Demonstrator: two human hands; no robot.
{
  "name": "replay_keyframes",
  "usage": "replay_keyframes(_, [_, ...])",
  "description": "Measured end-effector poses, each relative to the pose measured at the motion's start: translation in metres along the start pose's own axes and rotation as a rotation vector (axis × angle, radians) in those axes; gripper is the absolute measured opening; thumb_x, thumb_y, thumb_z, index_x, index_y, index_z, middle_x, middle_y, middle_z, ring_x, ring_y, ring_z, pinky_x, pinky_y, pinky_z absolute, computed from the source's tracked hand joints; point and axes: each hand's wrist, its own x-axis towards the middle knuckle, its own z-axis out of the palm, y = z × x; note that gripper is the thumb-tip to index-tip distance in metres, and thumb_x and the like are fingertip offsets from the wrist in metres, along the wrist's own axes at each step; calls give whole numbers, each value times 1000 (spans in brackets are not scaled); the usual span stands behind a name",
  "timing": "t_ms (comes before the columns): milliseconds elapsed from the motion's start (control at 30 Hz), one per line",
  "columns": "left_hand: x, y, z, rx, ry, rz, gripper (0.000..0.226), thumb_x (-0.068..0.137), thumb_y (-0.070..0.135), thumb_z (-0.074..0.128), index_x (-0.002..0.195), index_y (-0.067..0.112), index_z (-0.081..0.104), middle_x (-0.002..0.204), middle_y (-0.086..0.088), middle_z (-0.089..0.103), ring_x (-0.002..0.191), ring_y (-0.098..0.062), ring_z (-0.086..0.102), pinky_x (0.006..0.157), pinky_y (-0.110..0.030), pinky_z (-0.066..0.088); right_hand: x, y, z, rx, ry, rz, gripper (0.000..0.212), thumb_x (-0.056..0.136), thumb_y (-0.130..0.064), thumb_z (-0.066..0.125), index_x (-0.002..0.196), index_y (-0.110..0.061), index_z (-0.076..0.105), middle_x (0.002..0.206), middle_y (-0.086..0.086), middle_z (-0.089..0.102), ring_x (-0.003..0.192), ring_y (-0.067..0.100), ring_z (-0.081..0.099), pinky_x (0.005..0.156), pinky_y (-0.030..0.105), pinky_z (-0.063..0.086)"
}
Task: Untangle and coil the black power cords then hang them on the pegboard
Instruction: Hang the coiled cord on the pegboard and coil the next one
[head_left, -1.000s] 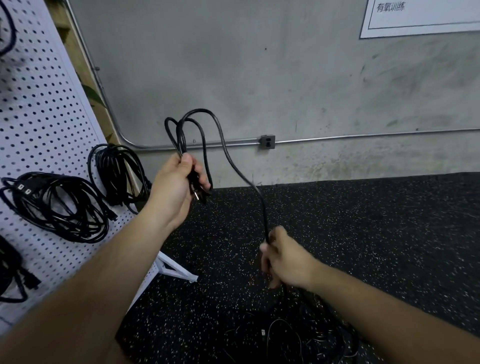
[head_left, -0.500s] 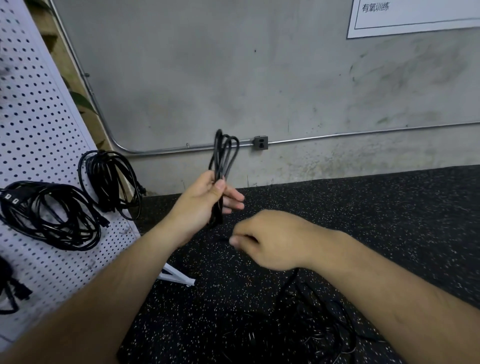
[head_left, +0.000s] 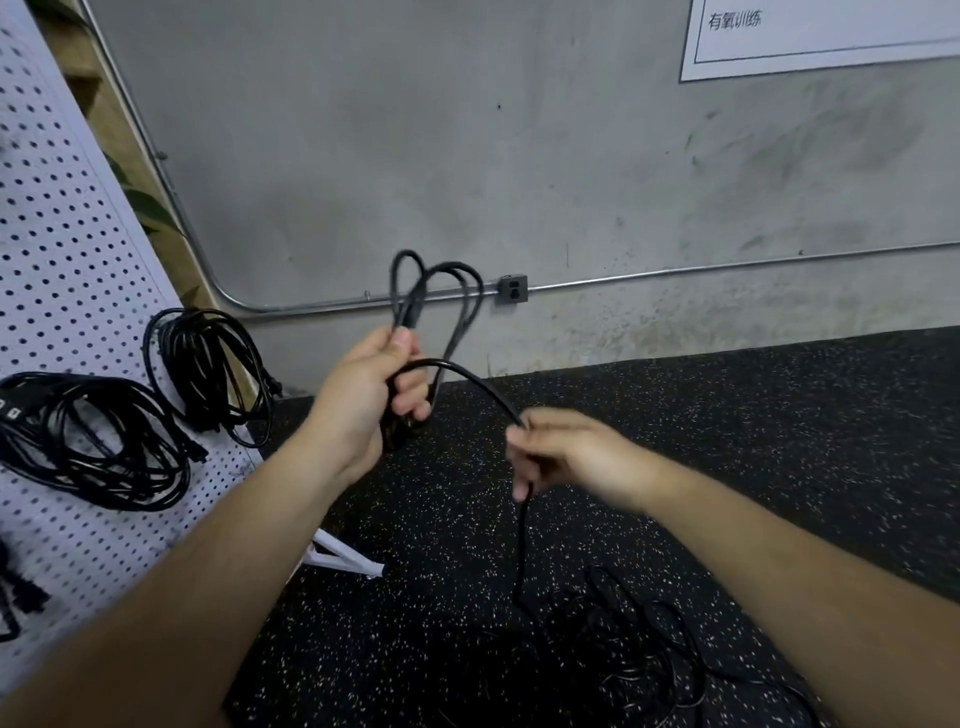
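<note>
Much speckled floor (head_left: 727, 467) opens rightward, white perforated pegboard (head_left: 67, 291) close left; your left hand (head_left: 363, 395) grips looped black power cord (head_left: 452, 364); right hand (head_left: 576, 457) pinches it.

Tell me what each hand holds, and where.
Left hand grips the black cord at its gathered loops; right hand pinches its trailing length.

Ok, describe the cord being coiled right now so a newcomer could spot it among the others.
Start at the white pegboard on the left, then look right to mid-frame. The cord loops above the left hand, arcs across to the right hand and drops to the floor. Unlike the hung coils and the floor pile, it alone is held.
</note>
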Motion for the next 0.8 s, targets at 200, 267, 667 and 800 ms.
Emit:
replay_keyframes(200, [3,-5,-19,47,-11,-26,21,109,18,36,90,15,45,57,3,36,45,-12,32,51,-28,35,4,12,7,-49,247,0,32,109,-28,41,92,-10,60,59,-8,50,59,19,58,72,43,55])
replay_keyframes(267, [1,-9,-19,74,-86,-69,22,108,22,37,90,12,45,58,0,35,44,-15,31,52,-32,34,5,-1,5,52,381,-55,33,110,-26,39,102,-4,63,53,-11,39,49,12,37,52,32,38])
replay_keyframes(667, [-13,-13,6,50,-244,-250,38,102,49,44,82,16,46,51,6,17,34,-8,17,40,-25,31,20,-21,10,-349,808,-283,26,103,-31,56,129,-33,57,117,-8,52,107,1,51,86,2,35])
replay_keyframes(800, [-18,-8,7,-118,-363,-361,38,99,48,45,74,19,46,47,10,19,31,-3,17,36,-21,25,24,-22,11,74,560,-197,39,104,-38,52,142,-36,45,134,-6,62,103,-1,60,66,18,41])
